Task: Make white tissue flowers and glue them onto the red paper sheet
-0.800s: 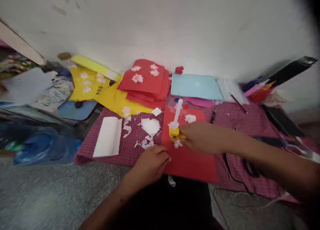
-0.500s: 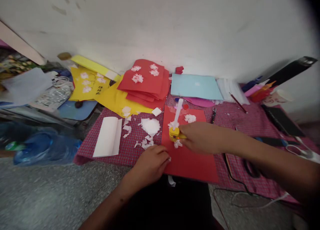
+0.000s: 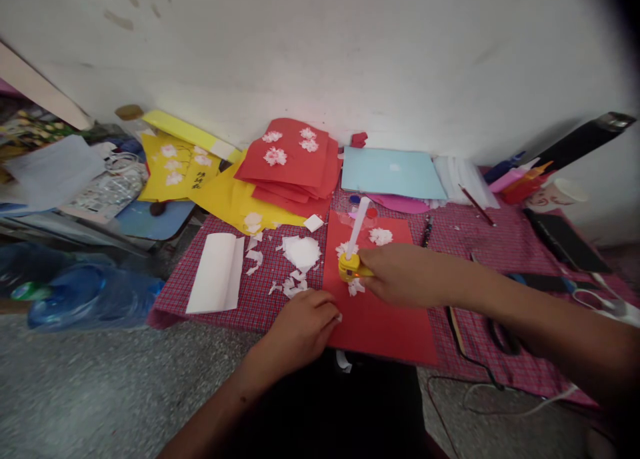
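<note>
My right hand (image 3: 387,274) is closed round a yellow glue gun (image 3: 349,268), with a long whitish glue stick (image 3: 357,229) poking out of its back end and a small orange light on its side. The gun is over a red paper sheet (image 3: 385,329), among white paper flowers; one flower (image 3: 381,236) lies to the upper right, others are partly covered by the gun. At the sheet's left edge, my left hand (image 3: 306,319) is closed with its fingertips pinching a small white paper scrap (image 3: 339,318). The gun's nozzle is hidden.
Torn white paper (image 3: 301,252) and a folded white sheet (image 3: 214,272) lie left on the checked tablecloth (image 3: 265,299). Red cards with flowers (image 3: 290,169) and a light-blue folder (image 3: 393,172) are at the wall. Cables and a black thermos (image 3: 585,139) stand at right.
Almost nothing differs. Both hands, the glue gun and the paper scrap stay in about the same places.
</note>
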Tool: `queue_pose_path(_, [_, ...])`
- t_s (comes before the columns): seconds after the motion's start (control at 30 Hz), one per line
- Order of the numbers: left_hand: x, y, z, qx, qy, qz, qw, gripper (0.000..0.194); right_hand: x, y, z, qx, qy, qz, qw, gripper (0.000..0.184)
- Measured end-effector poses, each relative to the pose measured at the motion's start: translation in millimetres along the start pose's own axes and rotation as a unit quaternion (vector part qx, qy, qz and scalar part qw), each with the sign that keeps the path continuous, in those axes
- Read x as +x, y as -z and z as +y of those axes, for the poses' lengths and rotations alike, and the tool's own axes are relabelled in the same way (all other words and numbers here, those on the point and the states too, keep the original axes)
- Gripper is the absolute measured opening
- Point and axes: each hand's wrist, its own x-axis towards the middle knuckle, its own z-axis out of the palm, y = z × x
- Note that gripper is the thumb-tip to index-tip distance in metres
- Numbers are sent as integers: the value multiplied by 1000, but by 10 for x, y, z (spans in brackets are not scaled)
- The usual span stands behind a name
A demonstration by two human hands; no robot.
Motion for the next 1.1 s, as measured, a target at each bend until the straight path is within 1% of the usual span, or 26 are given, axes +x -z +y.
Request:
queue_pose_path(0.27, [-11, -2, 4, 5, 3, -4, 1000, 18, 2, -8, 4, -12, -7, -3, 1000, 19])
queue_pose_path(0.57, [-3, -10, -6, 2, -1, 0, 1000, 20, -7, 11, -14, -3, -7, -17, 1000, 21])
queue_pose_path(0.83, [-12, -12, -2, -3, 2, -2, 1000, 19, -52, 0, -24, -2, 3, -10, 1000, 22])
queue_pose_path(1.1, [-16, -11, -2, -4, -5, 12, 1000, 18, -98, 24, -52, 0, -2, -14, 1000, 20])
